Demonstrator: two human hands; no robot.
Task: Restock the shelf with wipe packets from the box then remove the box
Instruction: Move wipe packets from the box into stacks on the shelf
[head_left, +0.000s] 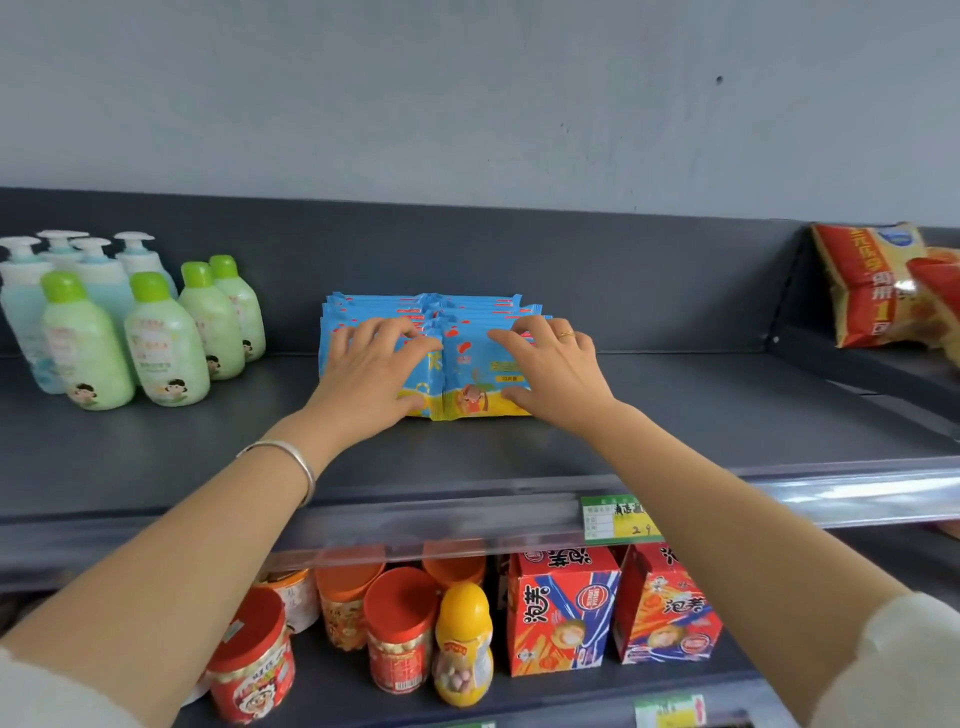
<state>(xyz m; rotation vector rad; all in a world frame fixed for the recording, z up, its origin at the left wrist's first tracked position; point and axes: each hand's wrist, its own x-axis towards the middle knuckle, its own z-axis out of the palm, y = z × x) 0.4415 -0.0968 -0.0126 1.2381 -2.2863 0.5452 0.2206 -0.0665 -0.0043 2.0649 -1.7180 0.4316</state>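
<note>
Both hands are on the wipe packets, a block of blue packets that stands upright in two side-by-side rows near the middle of the dark grey shelf, running from the front packets back toward the rear panel. The left hand lies over the left row and the right hand over the right row. On each, the fingers are spread wide and lightly bent across the packets' top edges, and the thumb lies low against the front packet's face. Neither hand is wrapped round a single packet; they rest on and press the block. The index fingers nearly meet over the seam between the two rows.

A silver bracelet sits on the left wrist and a gold ring on the right hand. White sleeves show at the bottom corners.

To the left on the same shelf, well apart from the packets, stand green-capped bottles with pale blue pump bottles behind them. At the far right, red and yellow snack bags lean on the neighbouring shelf section. A green price label sits in the clear front rail. On the lower shelf are red-lidded jars, a yellow egg-shaped container and red cartons.
</note>
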